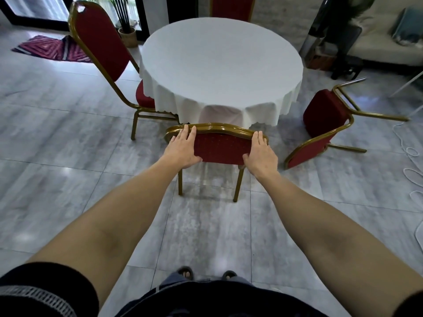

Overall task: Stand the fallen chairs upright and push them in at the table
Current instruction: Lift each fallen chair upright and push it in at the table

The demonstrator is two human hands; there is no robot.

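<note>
Nearest the camera, at 6 o'clock: dark shorts and two sandalled feet (207, 273) on grey, glossy floor tiles (57, 179).

Left hand (183, 147): flat against the backrest of the near chair (219, 147), fingers straight and close together, tips reaching the gold top rail, thumb along the lower edge of the pad. Right hand (261, 154): same posture at the right end of the backrest, fingers extended, thumb under the pad edge. Neither hand is curled around the frame; both press on it.

Near chair: upright, red dotted fabric, curved gold metal frame, two rear legs on the floor, seat hidden under the cloth of the worktop (219, 65) at 12 o'clock. Worktop is round, covered by a white cloth with a scalloped hem.

At 3 o'clock: fallen chair (325, 124), on its side, same red padding, gold legs pointing right, near the worktop but not touching it.

At 10 o'clock: left chair (103, 42), upright, seat partly under the cloth.

Far side, 12 o'clock: another red backrest (231, 6), partly cut off.

Far left: striped rug (52, 48); potted plant (127, 30).
</note>
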